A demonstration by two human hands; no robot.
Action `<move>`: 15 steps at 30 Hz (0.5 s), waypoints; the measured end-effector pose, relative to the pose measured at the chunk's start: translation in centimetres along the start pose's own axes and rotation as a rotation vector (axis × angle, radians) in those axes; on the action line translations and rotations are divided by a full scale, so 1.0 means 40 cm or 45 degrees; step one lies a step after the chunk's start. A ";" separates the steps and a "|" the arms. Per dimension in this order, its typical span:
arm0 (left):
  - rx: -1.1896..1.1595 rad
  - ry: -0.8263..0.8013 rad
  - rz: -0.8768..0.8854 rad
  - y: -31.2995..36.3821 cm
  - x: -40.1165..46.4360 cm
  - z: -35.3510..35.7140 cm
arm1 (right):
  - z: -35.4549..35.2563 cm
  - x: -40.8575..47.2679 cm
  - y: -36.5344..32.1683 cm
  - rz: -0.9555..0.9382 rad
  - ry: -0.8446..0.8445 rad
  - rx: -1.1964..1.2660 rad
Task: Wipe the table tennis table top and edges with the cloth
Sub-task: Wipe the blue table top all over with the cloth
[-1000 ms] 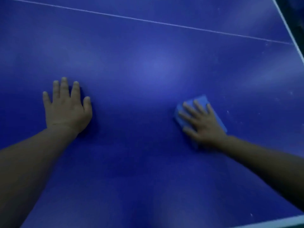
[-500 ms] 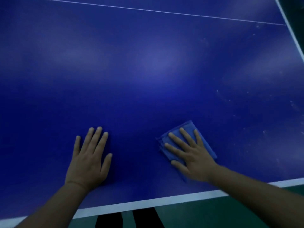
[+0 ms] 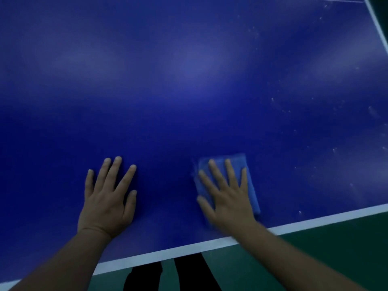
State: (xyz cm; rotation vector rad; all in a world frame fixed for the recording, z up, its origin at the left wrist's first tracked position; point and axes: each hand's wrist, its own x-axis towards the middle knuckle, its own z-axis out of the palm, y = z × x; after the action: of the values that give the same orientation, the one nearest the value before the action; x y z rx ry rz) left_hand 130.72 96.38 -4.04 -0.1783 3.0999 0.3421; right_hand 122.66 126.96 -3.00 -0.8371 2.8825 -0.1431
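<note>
Folded blue cloth [image 3: 247, 181] lies flat on bench [image 3: 189, 80] near its white edge line [image 3: 189, 249], right hand [image 3: 227, 196] pressing it, fingers spread. Left hand [image 3: 109, 196] flat, empty. Cloth looks soft, light, probably bunches; palm pressure beats pinching.

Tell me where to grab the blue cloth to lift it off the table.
Pinch the cloth by its bare right edge, coming from the right: it lies folded flat, the right hand covers its left and middle, and only that strip and the far edge stay exposed.
</note>
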 end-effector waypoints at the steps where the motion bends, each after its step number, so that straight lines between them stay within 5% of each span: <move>1: -0.001 -0.004 -0.003 0.000 -0.001 0.000 | 0.004 -0.048 0.010 -0.098 -0.019 -0.020; 4: -0.008 -0.016 -0.012 0.002 0.002 -0.002 | -0.007 -0.036 0.141 -0.103 -0.050 -0.040; 8: -0.004 -0.039 -0.006 0.003 0.004 -0.005 | -0.051 0.093 0.295 0.610 -0.086 0.045; 11: 0.001 -0.057 -0.011 0.006 0.005 -0.008 | -0.063 0.155 0.263 0.916 -0.019 0.124; 15: -0.002 -0.074 -0.027 0.007 0.007 -0.010 | -0.014 0.093 0.039 0.594 0.004 0.041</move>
State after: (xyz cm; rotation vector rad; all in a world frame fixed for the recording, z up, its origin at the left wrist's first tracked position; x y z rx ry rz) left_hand 130.40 96.55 -3.60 -0.1976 3.0381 0.3430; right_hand 118.63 126.31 -3.04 -0.1430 2.9744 -0.1382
